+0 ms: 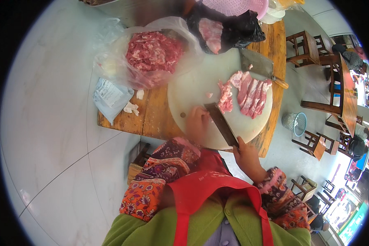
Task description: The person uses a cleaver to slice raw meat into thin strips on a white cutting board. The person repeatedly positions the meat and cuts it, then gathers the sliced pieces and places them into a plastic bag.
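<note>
My right hand grips the handle of a cleaver, its blade angled across the round white cutting board. Beside the blade's far end, my left hand is on the board with fingers curled; what lies under its fingertips is hidden. Just right of the blade is a small heap of cut meat. Several long raw meat strips lie side by side farther right. A second cleaver rests flat at the board's upper right, with a scrap of meat on its blade.
A clear plastic bag holds a mound of sliced meat. Another meat piece lies on a black plastic bag behind the board. A labelled packet sits at the left edge of the wooden table. Stools stand right.
</note>
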`<state>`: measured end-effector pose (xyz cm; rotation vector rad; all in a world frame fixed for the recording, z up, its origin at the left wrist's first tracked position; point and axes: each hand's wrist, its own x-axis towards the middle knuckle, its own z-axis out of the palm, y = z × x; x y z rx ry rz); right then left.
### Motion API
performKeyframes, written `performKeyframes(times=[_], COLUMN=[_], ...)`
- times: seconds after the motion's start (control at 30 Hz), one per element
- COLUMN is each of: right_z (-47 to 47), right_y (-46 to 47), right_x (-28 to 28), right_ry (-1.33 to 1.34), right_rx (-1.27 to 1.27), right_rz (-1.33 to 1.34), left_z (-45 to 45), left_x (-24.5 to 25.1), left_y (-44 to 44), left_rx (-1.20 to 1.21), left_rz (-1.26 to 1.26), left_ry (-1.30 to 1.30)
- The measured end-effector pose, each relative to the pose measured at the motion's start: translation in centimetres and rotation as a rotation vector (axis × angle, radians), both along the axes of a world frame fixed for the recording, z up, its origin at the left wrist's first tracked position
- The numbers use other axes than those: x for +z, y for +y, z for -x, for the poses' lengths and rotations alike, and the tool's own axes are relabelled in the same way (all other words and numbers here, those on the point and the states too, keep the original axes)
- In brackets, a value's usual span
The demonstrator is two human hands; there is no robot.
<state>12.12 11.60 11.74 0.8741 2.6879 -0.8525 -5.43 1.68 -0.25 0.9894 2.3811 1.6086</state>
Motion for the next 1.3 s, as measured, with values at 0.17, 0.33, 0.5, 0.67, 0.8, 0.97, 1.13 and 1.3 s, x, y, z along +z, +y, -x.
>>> performKeyframes(times=[0.17, 0.33, 0.5, 0.67, 0.8, 0.97, 1.13, 1.3], right_z=[8.4, 3.5, -0.5, 6.7, 9.8, 9.1, 6.2, 5.3], right_y=[0.8, 0.9, 0.0, -0.8, -0.3, 0.5, 2.3, 4.5], right_x=[-3.4, -0.5, -0.4, -4.5, -4.6, -5.5, -6.9, -4.1], right_ry=[0.107, 0.035, 0.036, -0.011, 0.201, 0.314, 0.197, 0.289], right_rx=[-0.070, -0.038, -0.009, -0.012, -0.035, -0.050, -0.086, -0.193], right_rz=[0.033, 0.065, 0.057, 0.100, 0.022, -0.038, 0.047, 0.000], left_z=[0.4, 0.2, -0.4, -0.3, 0.3, 0.5, 0.7, 0.7], left_x=[0.0, 0.3, -0.8, -2.2, -0.8, 0.4, 0.2, 0.3], left_y=[-0.5, -0.3, -0.8, -1.3, -1.3, -2.0, -2.7, -2.2], left_rx=[-0.043, -0.026, 0.000, -0.042, -0.106, -0.088, -0.179, -0.164], left_rz=[0.005, -0.041, 0.066, 0.027, 0.029, 0.073, 0.089, 0.003], left_ry=[0.007, -0.019, 0.079, 0.123, 0.024, 0.227, 0.032, -0.093])
